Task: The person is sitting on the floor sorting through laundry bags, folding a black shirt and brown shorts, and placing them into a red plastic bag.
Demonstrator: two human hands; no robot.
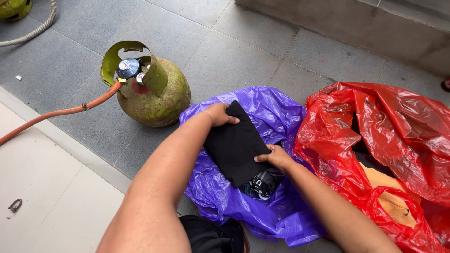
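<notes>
Left hand [219,114] gripped the far edge of a folded black cloth [233,143]. Right hand [277,157] pinched its near edge, over a purple plastic bag [276,117]

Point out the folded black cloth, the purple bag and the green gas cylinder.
folded black cloth [233,146], head view, middle of its flat top.
purple bag [274,112], head view, its upper crinkled wall.
green gas cylinder [157,100], head view, its rounded body.

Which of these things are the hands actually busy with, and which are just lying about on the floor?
In use:
- left hand and right hand, both gripping the folded black cloth
- purple plastic bag under the cloth

Lying about:
- green gas cylinder with its orange hose
- red plastic bag holding an orange garment
- small metal hook on the tiles
</notes>
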